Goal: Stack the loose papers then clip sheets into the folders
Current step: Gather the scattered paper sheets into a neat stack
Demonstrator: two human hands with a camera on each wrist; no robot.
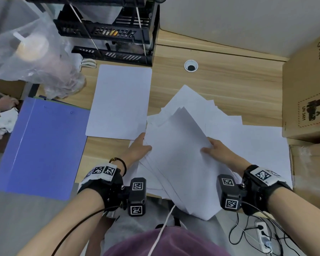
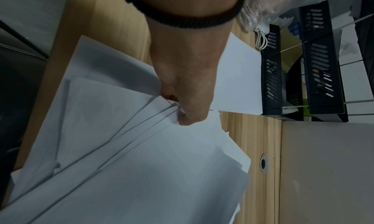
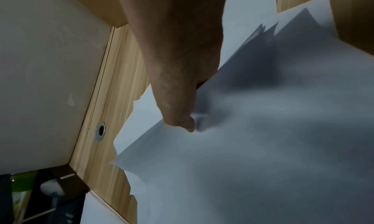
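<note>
A fanned bundle of loose white papers [image 1: 179, 156] is lifted at an angle over the desk's front edge. My left hand [image 1: 139, 147] grips its left edge, thumb on top; the left wrist view shows the left hand [image 2: 182, 99] with fingers tucked between the papers [image 2: 141, 171]. My right hand [image 1: 216, 150] pinches the right edge, and in the right wrist view the right hand's [image 3: 178, 91] thumb presses on the papers [image 3: 263, 147]. More loose sheets [image 1: 257, 145] lie spread beneath. A separate neat paper stack [image 1: 118, 102] lies flat to the left. A blue folder [image 1: 39, 146] lies shut at the far left.
A black tiered paper tray [image 1: 115, 32] stands at the desk's back, a clear plastic bag [image 1: 30, 58] beside it. Cardboard boxes [image 1: 307, 93] crowd the right side. A cable hole [image 1: 190, 65] sits mid-desk. A power strip [image 1: 264, 237] and cables lie on the floor.
</note>
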